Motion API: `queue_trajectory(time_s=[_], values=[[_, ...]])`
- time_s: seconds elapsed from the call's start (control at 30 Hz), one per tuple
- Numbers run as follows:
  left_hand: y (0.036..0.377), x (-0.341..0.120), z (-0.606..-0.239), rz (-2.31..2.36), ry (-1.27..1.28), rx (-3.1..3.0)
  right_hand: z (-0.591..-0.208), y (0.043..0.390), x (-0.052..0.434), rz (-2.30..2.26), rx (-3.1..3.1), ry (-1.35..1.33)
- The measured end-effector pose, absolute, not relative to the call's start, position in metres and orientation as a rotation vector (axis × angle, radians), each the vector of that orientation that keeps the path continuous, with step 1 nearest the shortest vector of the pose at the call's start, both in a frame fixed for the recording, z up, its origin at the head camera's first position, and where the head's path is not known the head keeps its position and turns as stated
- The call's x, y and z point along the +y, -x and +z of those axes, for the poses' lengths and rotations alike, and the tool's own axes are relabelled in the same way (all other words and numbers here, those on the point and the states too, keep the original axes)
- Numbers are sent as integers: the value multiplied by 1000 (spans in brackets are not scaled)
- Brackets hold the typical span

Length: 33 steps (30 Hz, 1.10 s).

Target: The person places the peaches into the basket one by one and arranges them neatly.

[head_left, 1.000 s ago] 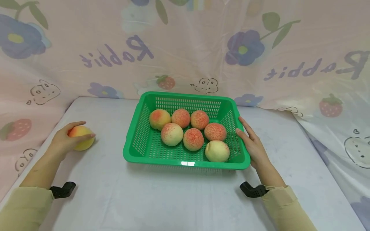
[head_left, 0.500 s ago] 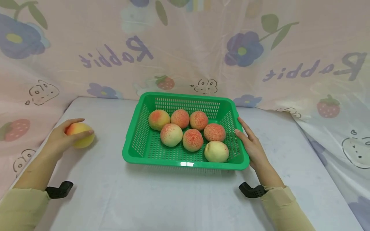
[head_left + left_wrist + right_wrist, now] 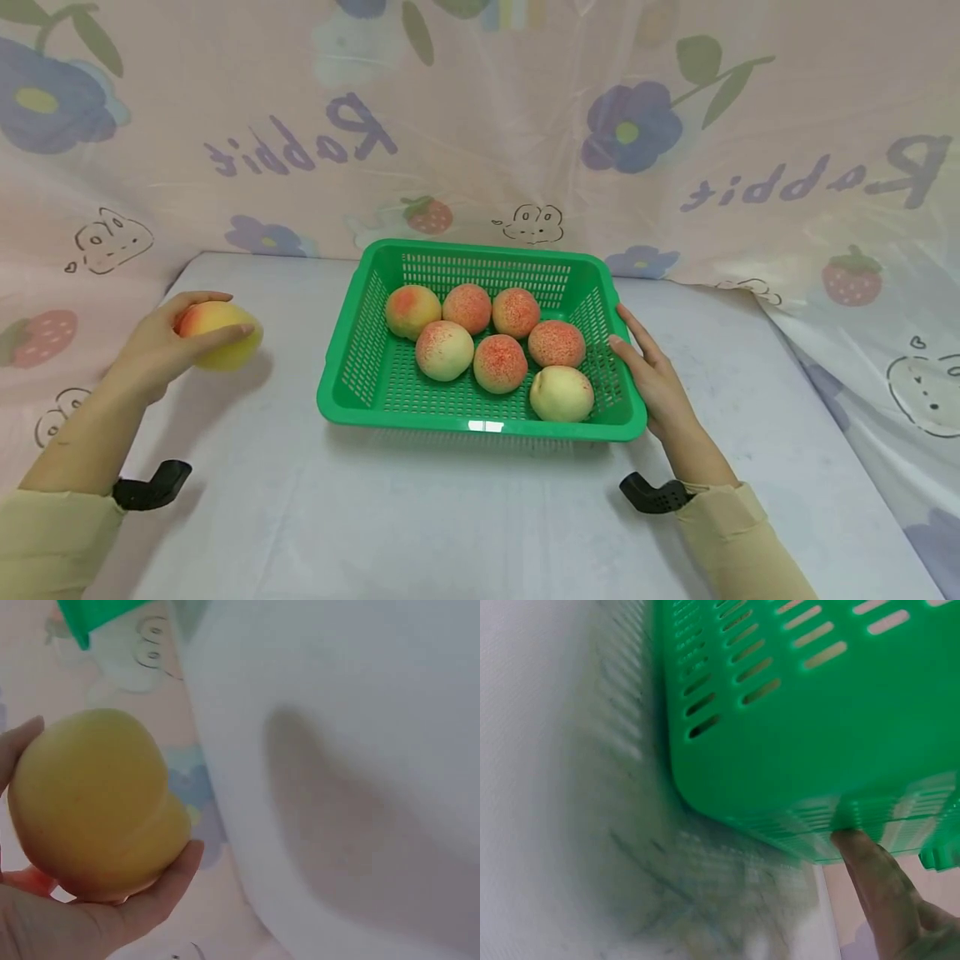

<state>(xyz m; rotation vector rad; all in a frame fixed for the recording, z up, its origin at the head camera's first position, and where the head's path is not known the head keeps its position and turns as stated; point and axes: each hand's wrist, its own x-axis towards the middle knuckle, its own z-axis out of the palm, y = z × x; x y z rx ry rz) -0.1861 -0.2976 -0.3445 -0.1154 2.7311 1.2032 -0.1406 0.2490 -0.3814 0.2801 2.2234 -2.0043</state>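
Note:
My left hand [image 3: 153, 346] holds a yellow peach [image 3: 236, 354] with a red blush at the table's left side, thumb and fingers around it. Its shadow falls on the cloth below, apart from the fruit. The left wrist view shows the peach [image 3: 90, 799] in the hand, its crease facing the little gap by the thumb. At the centre stands a green slotted basket [image 3: 420, 421] with several peaches [image 3: 501, 364] in it. My right hand [image 3: 666, 396] holds the basket's right side, thumb at the rim; in the right wrist view, fingers [image 3: 877, 881] lie against the outer wall.
A white cloth [image 3: 450, 517] covers the table. Behind and at both sides hangs a printed curtain [image 3: 480, 125] with flowers and rabbits. Inside the basket, the peaches sit mostly toward the back and right; bare slotted floor shows at the front left.
My left hand has raised the peach off the table and carried it slightly right and away from me. The right hand and basket stay in place.

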Motion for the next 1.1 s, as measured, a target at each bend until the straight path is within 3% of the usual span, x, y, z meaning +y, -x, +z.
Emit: queue_trajectory(time_s=[0.67,1.1], values=[[178,-247,-295,1180,-68,2702,-381,140,249,-2017,2212,-278],[164,-206,-276,1224,-337,2657,-378,139,248,-2013,2221,-291]])
